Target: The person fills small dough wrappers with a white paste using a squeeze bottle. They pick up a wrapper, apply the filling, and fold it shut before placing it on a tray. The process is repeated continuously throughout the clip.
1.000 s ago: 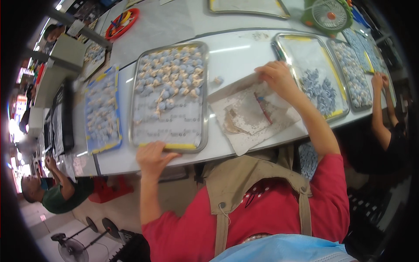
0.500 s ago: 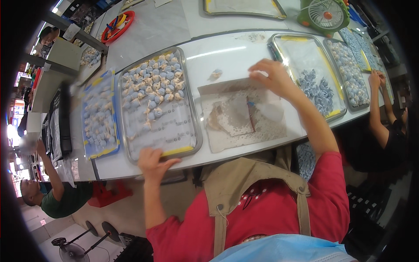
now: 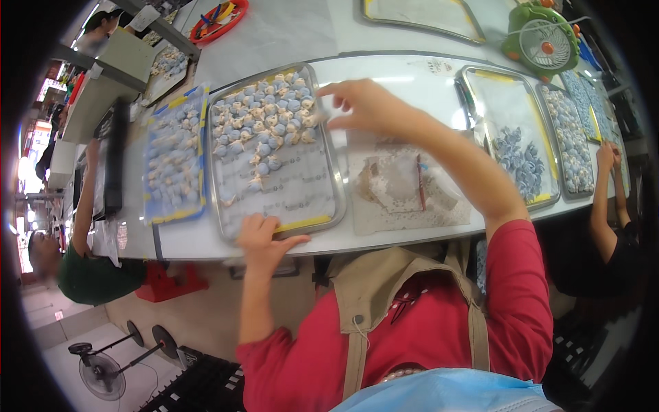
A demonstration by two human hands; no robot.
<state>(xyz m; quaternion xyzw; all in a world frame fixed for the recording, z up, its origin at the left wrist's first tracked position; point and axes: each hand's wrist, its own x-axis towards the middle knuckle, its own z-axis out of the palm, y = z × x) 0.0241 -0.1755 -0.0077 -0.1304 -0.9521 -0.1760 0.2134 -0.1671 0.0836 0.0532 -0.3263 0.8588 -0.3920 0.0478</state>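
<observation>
My left hand (image 3: 264, 235) rests at the near edge of a metal tray (image 3: 340, 185), fingers apart and thumb stretched to the right, holding nothing. Small blue-and-beige figures (image 3: 264, 134) crowd the tray's far part, with a few trailing toward its middle. At the tray's right rim is my right hand (image 3: 367, 106), thumb and forefinger curled around a blurred blue-and-beige figure (image 3: 320, 115), only partly visible. Right of the tray lies a stained, greyish board (image 3: 371, 216), partly beneath my right forearm.
On the left stands a blue tray (image 3: 175, 161) of similar figures. A metal tray (image 3: 504, 89) with blue-grey pieces (image 3: 518, 158) is to the right, beside another full tray (image 3: 566, 137). A green fan (image 3: 542, 41) and red basket (image 3: 220, 20) stand farther back. Co-workers sit at both sides.
My right hand has swung left from above the board to the tray's rim. The lone figure on the table no longer shows there. My left hand stays at the tray's edge; the view has shifted.
</observation>
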